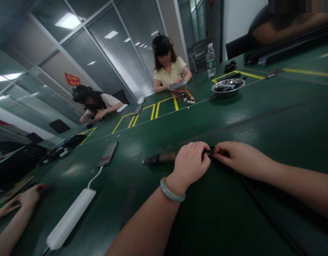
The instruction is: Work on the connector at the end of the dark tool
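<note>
Green tabletop (153, 199), seen at a tilt from a worn camera, with two bare hands working close together. A slim, drill-like tool (167, 158), black at the front and brownish along the body, lies nearly level across the view, its narrow metal tip pointing to the person's left. The left hand (189, 163), wearing a pale bangle (172, 191), is the nearer one: it covers the tool's rear end, so the body extends leftward from beneath the knuckles. Its fingers are curled, thumb and forefinger pinched on a small dark piece (208, 154) with a brassy glint; whether the other fingers also grip the tool, I cannot tell. The right hand (238, 156) comes in from the opposite side, beyond the tool's rear, and its thumb and forefinger pinch towards the same piece, too small to make out; their exact contact is unclear. The two sets of fingertips almost meet, roughly in line with the tool's long axis. A dark cord-like strip (256, 201) runs from near the right wrist to the lower right. Farther off are a metal bowl (227, 94) of dark parts and an upright clear bottle (211, 62); to the left lies a white power strip (71, 218).
</note>
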Demonstrator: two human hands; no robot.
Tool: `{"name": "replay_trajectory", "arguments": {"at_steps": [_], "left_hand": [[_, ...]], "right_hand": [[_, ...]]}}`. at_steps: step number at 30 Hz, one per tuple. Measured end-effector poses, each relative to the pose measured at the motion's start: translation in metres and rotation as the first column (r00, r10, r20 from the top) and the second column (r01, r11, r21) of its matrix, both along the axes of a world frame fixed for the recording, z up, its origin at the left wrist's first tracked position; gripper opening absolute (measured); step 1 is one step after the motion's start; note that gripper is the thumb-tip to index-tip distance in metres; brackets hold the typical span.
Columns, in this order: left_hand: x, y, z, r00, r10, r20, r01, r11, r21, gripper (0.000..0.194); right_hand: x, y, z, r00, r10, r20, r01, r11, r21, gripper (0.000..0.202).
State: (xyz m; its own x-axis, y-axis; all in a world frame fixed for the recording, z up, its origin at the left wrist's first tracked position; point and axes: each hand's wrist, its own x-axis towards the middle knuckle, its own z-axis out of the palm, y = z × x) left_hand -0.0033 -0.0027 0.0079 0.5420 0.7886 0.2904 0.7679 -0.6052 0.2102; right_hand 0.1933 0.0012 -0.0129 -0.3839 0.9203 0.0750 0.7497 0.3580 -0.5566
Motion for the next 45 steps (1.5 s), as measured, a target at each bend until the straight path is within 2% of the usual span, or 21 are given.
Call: {"name": "replay_trajectory", "arguments": {"at_steps": [8, 23, 34, 45], "left_hand": [[0.0003, 0.0009, -0.0004, 0.999, -0.006, -0.044, 0.007, 1.0, 0.013, 0.009], [-0.0003, 0.0009, 0.0033, 0.999, -0.02, -0.042, 0.02, 1.0, -0.005, 0.009], [-0.0017, 0.0029, -0.0023, 0.999, -0.031, -0.033, 0.032, 0.999, 0.028, 0.009], [-0.0024, 0.0023, -0.001, 0.999, -0.039, -0.031, 0.039, 0.999, 0.019, 0.009]], "right_hand": [[-0.0002, 0.0005, -0.0007, 1.0, -0.001, -0.004, 0.001, 1.0, 0.006, 0.019], [-0.0011, -0.0005, 0.0014, 0.998, -0.057, -0.032, 0.056, 0.998, -0.032, 0.02], [-0.0017, -0.001, 0.0023, 0.997, -0.054, -0.058, 0.053, 0.998, -0.034, 0.021], [-0.0018, -0.0011, 0.0022, 0.995, -0.063, -0.082, 0.058, 0.997, -0.054, 0.021]]}}
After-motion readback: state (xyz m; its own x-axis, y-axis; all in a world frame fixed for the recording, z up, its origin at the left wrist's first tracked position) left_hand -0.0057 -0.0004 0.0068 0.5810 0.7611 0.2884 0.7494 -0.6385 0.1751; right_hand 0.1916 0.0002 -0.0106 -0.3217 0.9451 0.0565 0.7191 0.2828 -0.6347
